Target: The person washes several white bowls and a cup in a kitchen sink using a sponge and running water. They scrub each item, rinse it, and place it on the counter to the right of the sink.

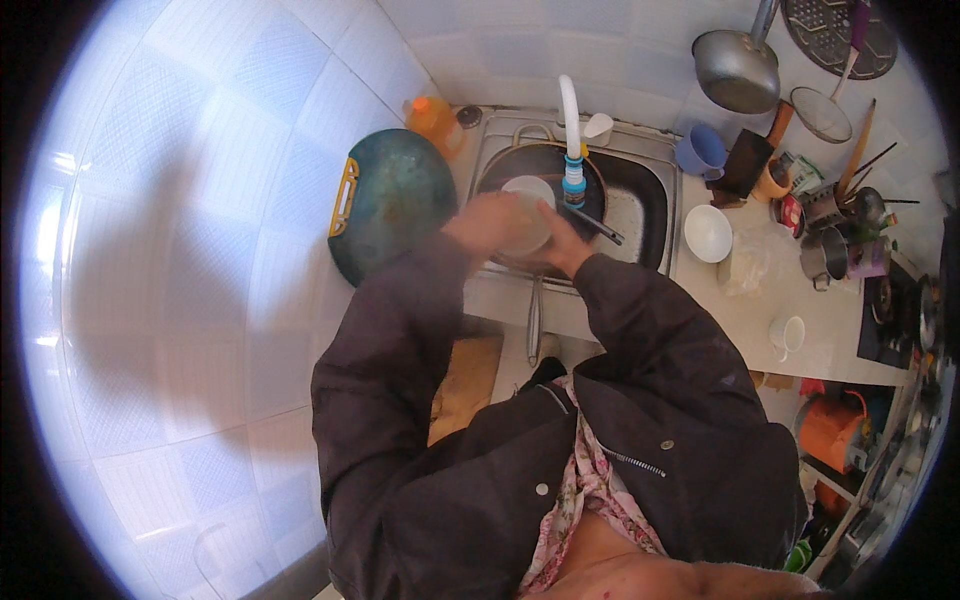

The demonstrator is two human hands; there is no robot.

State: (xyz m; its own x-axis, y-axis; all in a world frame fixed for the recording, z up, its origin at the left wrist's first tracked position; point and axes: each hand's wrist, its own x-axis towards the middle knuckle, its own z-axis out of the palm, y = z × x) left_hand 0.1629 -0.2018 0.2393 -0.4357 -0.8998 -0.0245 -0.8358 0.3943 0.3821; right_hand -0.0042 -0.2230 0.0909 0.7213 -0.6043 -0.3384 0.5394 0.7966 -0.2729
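Note:
Over a large pan (587,161) standing in the metal sink (673,187), a pale, translucent round container (523,229) is between my hands. My right hand (568,244) grips its right side, fingers curled round the wall. My left hand (484,221) is blurred and lies against its left side; its fingers cannot be made out well. Another pale round rim (529,187) shows just behind; whether it is a separate bowl, I cannot tell. The white faucet (570,112) with a blue nozzle (574,184) hangs close to the right of the container.
A green round lid or board (397,202) with a yellow handle leans at left, beside an orange bottle (439,127). Right of the sink stand a white bowl (708,234), a blue mug (700,150), a plastic bag (754,262) and a white cup (787,336). A pan handle (535,322) overhangs the counter.

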